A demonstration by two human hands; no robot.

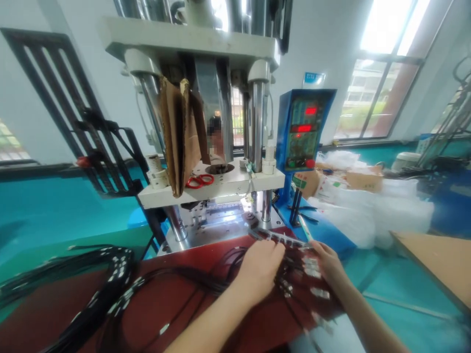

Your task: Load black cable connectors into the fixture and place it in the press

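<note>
My left hand [261,267] is closed, its fingers curled down among black cables [206,279] at the strip's near edge. What it grips is hidden under the fingers. My right hand [326,260] pinches the right end of a long slotted metal strip [281,239], which lies across the back of the dark red table [172,314]. Small silvery connector pieces [312,267] sit in a row beside my right hand. More loose cable ends [285,289] with pale tips are spread just below my left hand.
A press [213,189] stands straight ahead, with red-handled scissors [200,181] and folded cardboard [180,142] on its plate. Thick cable bundles [110,274] lie at left. On the right are a blue control box [305,130], pliers [309,215] and white bags [346,215].
</note>
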